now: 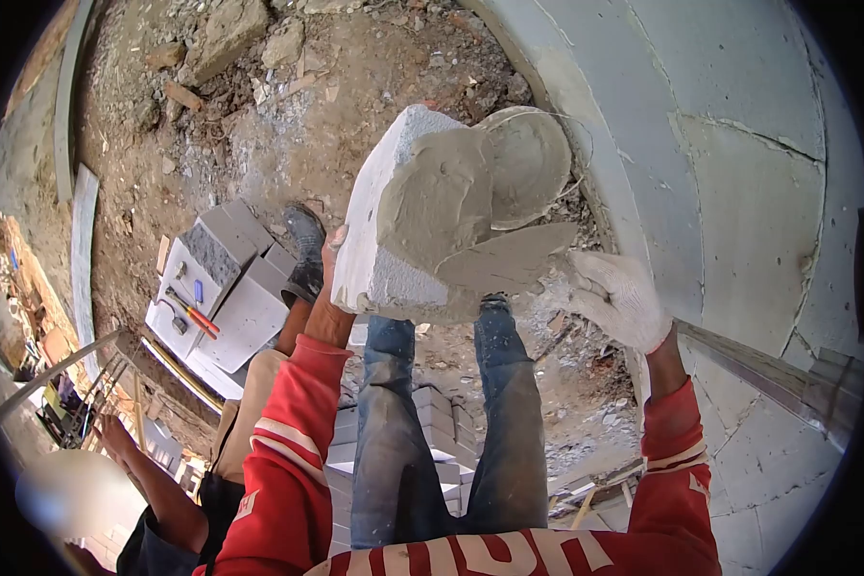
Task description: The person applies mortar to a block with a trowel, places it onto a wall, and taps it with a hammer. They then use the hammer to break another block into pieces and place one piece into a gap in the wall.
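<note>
A white aerated concrete block (pixel 363 216) is in front of my legs, its upper face spread with wet grey mortar (pixel 432 197). My left hand (pixel 333 254) is bare and grips the block's left side; most of its fingers are hidden behind the edge. In a white knit glove, my right hand (pixel 619 300) is closed around the handle of a trowel (pixel 509 259). The trowel's mortar-coated blade lies against the lower right of the mortar layer. Just beyond the block is a round bucket (pixel 564 158) with grey mortar in it.
A wall of grey blocks (pixel 749 221) curves along the right. At left, several white blocks (pixel 178 331) carry tools, including orange-handled pliers (pixel 202 322). Another person's arm (pixel 168 494) and boot (pixel 305 245) are close on my left. Rubble (pixel 226 43) covers the ground ahead.
</note>
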Demonstrator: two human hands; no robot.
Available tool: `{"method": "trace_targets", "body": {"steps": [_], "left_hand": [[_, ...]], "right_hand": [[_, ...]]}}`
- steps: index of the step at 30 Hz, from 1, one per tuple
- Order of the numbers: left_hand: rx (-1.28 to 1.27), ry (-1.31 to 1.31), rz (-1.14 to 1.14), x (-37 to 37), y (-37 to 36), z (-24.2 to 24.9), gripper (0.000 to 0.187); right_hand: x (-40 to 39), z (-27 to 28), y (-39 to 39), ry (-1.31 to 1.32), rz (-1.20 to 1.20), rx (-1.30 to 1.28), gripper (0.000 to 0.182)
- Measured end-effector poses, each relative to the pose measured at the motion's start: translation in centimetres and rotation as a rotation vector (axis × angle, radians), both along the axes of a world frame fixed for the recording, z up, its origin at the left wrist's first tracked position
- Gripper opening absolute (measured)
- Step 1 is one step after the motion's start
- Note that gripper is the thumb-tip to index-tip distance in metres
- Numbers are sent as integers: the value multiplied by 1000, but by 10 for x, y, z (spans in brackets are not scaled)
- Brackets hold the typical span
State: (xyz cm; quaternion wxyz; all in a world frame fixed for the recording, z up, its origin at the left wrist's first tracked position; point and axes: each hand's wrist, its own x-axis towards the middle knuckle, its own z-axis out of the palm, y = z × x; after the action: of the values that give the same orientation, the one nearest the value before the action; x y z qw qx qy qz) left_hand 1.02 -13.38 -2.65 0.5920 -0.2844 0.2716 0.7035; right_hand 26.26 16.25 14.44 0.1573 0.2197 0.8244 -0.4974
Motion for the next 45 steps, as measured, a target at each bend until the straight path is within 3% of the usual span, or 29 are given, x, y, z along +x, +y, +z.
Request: {"method": "trace_targets", "body": {"steps": [4, 8, 11, 13, 17, 19, 20, 22, 23, 25, 29, 31, 37, 38, 42, 44, 45], "left_hand": [[-29, -41, -67, -10, 13, 46, 82], [107, -20, -147, -17, 4, 40, 81], [47, -80, -88, -11, -9, 24, 80], [19, -88, -38, -4, -18, 23, 80], [15, -64, 34, 1, -30, 18, 80], [20, -39, 49, -4, -31, 14, 79], [25, -22, 54, -8, -31, 11, 79], [36, 1, 54, -14, -26, 12, 79], [25, 13, 49, -14, -24, 14, 79], [-7, 53, 36, -17, -15, 21, 78], [100, 113, -34, -20, -20, 3, 76], [65, 50, 19, -15, -23, -5, 73], [-38, 43, 202, -2, -30, -27, 62], [-44, 53, 213, -2, -38, -41, 57], [-122, 125, 241, -10, -27, -21, 49], [-144, 199, 257, -15, -15, -10, 52], [-138, 199, 256, -18, -17, -14, 52]], "right_hand": [[-25, -10, 25, 3, -14, 150, 42], [-55, -11, 31, 55, 14, 90, 43], [-60, -15, 29, 24, 16, -129, 47], [-48, -6, 29, -348, -151, -418, 46], [-7, -2, 25, -383, -189, -551, 42], [9, 5, 15, -376, -404, -704, 38], [17, 2, 8, -375, -397, -708, 38], [26, -5, -6, -253, -758, -839, 39], [26, -9, -4, -257, -761, -841, 39], [5, -18, 6, -268, -695, -1102, 41], [-47, -23, 0, -269, -562, -827, 43], [-69, -10, 6, -415, -42, -650, 46], [-27, -10, -8, -255, 198, -515, 52], [-29, -2, -3, -422, 188, -609, 49], [18, -23, -1, -528, -5, -765, 42], [27, -29, -2, -651, -354, -728, 24], [35, -43, -4, -649, -356, -723, 24]]}}
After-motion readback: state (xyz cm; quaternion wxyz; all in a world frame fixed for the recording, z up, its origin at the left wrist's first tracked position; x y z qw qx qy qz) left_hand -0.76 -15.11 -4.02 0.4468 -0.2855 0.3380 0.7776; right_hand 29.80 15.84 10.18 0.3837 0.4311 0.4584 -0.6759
